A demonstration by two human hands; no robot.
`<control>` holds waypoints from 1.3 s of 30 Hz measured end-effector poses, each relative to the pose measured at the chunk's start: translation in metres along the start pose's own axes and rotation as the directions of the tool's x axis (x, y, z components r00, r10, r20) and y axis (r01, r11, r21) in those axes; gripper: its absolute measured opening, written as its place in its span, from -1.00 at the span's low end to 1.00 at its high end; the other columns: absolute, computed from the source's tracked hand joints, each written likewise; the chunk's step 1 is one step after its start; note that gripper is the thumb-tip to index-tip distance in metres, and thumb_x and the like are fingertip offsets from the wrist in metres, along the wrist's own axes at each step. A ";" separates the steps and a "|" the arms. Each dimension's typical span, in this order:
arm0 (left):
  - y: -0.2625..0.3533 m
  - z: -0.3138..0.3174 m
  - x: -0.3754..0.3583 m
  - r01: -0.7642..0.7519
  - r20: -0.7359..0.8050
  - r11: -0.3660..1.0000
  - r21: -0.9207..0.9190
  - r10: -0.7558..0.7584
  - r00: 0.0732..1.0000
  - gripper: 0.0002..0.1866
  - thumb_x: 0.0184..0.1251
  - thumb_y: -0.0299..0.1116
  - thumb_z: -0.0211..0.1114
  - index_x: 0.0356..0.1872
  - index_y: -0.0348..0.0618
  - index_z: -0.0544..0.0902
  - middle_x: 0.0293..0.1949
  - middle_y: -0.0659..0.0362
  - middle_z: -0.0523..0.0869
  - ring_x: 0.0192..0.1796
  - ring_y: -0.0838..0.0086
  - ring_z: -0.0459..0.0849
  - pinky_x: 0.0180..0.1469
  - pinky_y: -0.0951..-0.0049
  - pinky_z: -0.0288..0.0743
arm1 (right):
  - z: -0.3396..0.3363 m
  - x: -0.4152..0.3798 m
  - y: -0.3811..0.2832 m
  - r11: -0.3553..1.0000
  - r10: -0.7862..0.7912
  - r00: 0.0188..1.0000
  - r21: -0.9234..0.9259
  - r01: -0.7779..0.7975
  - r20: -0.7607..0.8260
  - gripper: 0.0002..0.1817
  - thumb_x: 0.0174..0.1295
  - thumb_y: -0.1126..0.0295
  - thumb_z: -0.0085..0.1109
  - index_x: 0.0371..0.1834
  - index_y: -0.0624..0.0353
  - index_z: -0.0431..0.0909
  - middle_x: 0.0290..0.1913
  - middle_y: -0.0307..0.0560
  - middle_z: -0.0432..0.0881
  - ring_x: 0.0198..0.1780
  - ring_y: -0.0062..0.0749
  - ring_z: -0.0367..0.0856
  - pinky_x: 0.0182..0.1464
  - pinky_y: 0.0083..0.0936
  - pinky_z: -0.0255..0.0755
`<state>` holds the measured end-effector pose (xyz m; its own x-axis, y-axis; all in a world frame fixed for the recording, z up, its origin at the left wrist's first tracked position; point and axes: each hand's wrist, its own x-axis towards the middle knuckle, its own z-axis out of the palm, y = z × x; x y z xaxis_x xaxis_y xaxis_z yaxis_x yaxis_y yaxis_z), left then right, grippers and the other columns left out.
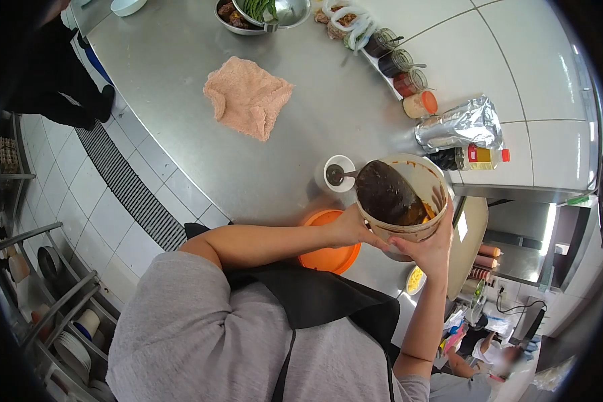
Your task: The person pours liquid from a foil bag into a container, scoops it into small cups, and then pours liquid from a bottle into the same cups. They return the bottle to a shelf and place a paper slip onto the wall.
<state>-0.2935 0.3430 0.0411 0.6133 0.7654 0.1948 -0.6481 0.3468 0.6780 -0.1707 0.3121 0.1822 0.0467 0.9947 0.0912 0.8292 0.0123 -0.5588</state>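
A white plastic bucket [409, 231] of dark brown sauce [387, 194] is tilted to the left between my hands. Closed on its near side is my left hand [358, 228]. My right hand [430, 246] grips the bucket's right side and lower wall, thumb towards the left hand. Sauce runs over the lip into a small white bowl [340, 165], which has some dark sauce in it. Orange streaks and smears mark the bucket's inner wall. Beneath my left forearm lies a round orange plastic lid or dish [331, 258]; the arm hides part of it.
On the steel counter [161, 80] lies a pink cloth [248, 97]. Jars [395, 62], a foil-wrapped item [461, 125] and a bottle [482, 157] line the wall side. A bowl of yellow bits [415, 280] sits near my right forearm. Other people stand upper left and lower right.
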 end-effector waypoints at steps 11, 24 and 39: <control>0.004 -0.001 0.001 -0.005 0.017 1.000 0.020 0.004 1.000 -0.20 -0.37 -0.48 0.59 0.07 -0.23 0.42 0.03 0.14 0.55 0.10 0.40 0.50 0.14 0.36 0.41 | 0.000 0.000 -0.001 1.000 0.002 1.000 0.002 -0.002 -0.003 0.23 -0.60 0.38 0.60 0.31 0.28 0.04 0.12 0.09 0.39 0.12 -0.17 0.45 0.14 -0.36 0.35; -0.004 -0.005 0.004 -0.033 -0.049 0.968 0.248 0.046 0.998 0.24 -0.57 -0.31 0.66 0.28 -0.23 0.03 0.19 0.03 0.25 0.29 0.26 0.22 0.29 0.26 0.17 | 0.011 -0.010 0.028 0.928 -0.004 0.999 0.372 0.023 -0.053 0.37 -0.53 0.09 0.63 0.36 0.34 -0.13 0.33 0.11 0.10 0.34 -0.11 0.12 0.32 -0.25 0.14; 0.008 0.001 -0.004 -0.059 -0.170 0.883 0.466 0.155 0.973 0.20 -0.60 -0.22 0.61 0.26 -0.23 0.09 0.16 -0.05 0.28 0.22 0.07 0.23 0.29 0.15 0.08 | 0.022 -0.017 0.044 0.871 -0.036 0.993 0.483 0.088 -0.116 0.36 -0.56 0.10 0.64 0.34 0.35 -0.10 0.32 0.08 0.13 0.33 -0.14 0.16 0.31 -0.26 0.15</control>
<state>-0.3006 0.3419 0.0466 0.4199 0.8907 0.1742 -0.3978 0.0081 0.9174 -0.1473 0.2975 0.1378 0.0815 0.9752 0.2060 0.4570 0.1471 -0.8772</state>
